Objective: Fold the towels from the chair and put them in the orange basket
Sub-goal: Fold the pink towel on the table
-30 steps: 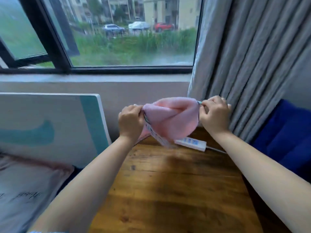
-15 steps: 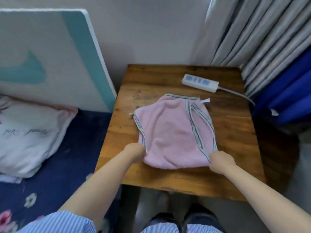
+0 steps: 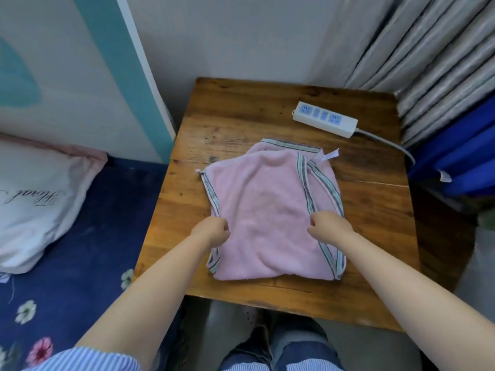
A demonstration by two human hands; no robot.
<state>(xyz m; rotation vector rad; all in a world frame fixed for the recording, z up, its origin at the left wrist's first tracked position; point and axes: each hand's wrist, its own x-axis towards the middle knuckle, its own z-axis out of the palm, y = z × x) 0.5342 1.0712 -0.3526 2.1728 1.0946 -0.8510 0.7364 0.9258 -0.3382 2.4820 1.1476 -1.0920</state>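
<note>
Wooden table (image 3: 241, 113) against the wall, with a pink towel (image 3: 267, 210) lying folded on its middle, striped trim along both sides. Left hand (image 3: 213, 231) curled on the towel's left edge and right hand (image 3: 329, 226) curled on the right trim, each seemingly pinching cloth, though fingertips hidden. White power strip (image 3: 325, 121) near the far right corner, well apart from the towel.
</note>
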